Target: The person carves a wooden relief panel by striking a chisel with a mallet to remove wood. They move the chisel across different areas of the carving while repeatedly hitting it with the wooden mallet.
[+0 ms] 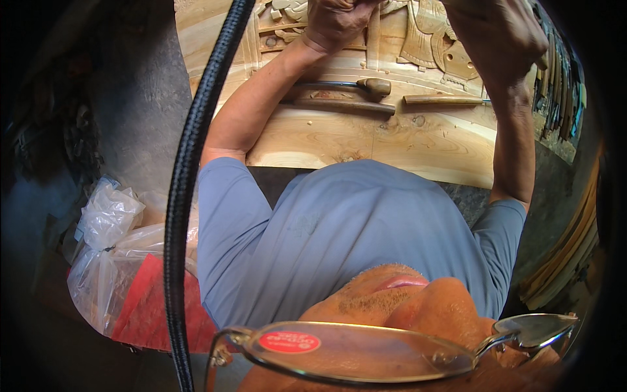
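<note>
A pale wooden panel point(313, 134) with carved relief lies before me. At the top edge of the view, my left hand point(341, 23) is closed over the carving, its fingertips cut off, so what it grips is hidden. My right hand point(499, 39) is also closed, over the carving's right side. A small brown end pokes out beside its knuckles, but I cannot make out the thing itself. Between my arms lie a tool with a round wooden handle and metal shank point(374, 86), a long dark wooden handle point(346, 106) and another wooden-handled tool point(444, 100).
Many slim carving tools point(560, 85) lie side by side to the right of the panel. Curved wooden strips point(565, 245) are stacked lower right. At left, a clear plastic bag point(108, 225) rests by a red surface point(160, 304). A black braided cable point(179, 215) crosses the view.
</note>
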Motion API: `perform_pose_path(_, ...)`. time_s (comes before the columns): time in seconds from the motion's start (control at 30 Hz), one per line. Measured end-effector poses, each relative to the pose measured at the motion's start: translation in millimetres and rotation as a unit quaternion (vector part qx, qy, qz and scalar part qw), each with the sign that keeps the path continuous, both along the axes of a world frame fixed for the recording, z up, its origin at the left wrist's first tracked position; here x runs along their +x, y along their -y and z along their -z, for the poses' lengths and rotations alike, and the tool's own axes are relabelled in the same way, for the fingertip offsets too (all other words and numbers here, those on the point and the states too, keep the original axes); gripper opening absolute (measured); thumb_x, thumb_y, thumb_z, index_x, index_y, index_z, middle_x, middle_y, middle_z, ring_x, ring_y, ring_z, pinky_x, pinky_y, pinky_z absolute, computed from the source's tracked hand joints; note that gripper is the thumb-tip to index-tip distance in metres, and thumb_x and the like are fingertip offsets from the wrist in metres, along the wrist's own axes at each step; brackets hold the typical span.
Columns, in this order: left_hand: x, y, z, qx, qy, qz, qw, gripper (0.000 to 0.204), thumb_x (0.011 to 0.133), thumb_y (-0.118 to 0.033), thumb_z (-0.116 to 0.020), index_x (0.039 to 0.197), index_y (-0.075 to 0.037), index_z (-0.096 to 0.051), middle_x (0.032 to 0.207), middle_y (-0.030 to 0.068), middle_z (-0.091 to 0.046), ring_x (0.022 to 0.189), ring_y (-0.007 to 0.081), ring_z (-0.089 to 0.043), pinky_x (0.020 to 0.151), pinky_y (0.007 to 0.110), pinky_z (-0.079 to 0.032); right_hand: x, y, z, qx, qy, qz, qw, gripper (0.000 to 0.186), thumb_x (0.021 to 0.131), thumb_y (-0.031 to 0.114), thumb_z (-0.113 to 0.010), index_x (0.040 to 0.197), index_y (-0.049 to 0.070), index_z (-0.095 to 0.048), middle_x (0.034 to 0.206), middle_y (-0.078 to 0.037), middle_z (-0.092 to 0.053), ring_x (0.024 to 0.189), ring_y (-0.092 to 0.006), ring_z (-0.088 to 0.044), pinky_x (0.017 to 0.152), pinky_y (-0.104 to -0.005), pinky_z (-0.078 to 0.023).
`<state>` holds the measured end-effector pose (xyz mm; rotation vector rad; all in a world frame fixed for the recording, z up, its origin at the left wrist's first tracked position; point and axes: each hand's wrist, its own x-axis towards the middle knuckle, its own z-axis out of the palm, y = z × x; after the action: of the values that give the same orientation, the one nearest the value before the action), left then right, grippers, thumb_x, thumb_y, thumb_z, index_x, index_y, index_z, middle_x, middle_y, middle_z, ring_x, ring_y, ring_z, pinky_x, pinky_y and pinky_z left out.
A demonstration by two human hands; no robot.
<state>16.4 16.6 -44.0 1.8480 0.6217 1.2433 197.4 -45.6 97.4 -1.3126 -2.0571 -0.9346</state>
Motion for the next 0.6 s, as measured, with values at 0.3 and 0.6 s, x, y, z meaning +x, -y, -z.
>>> perform_pose_path(0.3, -2.1, -0.5, -3.0, -0.098, 0.008, 0.013, 0.995, 0.025, 0.095, 0.004, -0.065, 0.118, 0.001, -0.075, 0.088, 0.0057, -0.079, 0.07, 0.0064, -0.067, 0.057, 0.025, -0.054, 6.5, 4.8, 10.3, -0.056, -0.027, 0.03, 0.998, 0.065, 0.074, 0.0, -0.068, 0.135, 0.025, -0.07, 0.119, -0.013, -0.075, 0.1, -0.0313, -0.075, 0.083, -0.0396, -0.061)
perform_pose_path(0.6, -2.0, -2.4, 5.6, -0.069, 0.023, 0.007, 0.997, 0.022, 0.094, 0.006, -0.064, 0.113, 0.004, -0.076, 0.099, 0.0104, -0.08, 0.087, 0.0107, -0.073, 0.074, 0.024, -0.06, 8.7, -0.3, 22.9, -0.032, -0.068, 0.003, 0.997, 0.063, 0.076, 0.001, -0.068, 0.134, 0.024, -0.07, 0.119, -0.013, -0.075, 0.1, -0.0313, -0.075, 0.084, -0.04, -0.061)
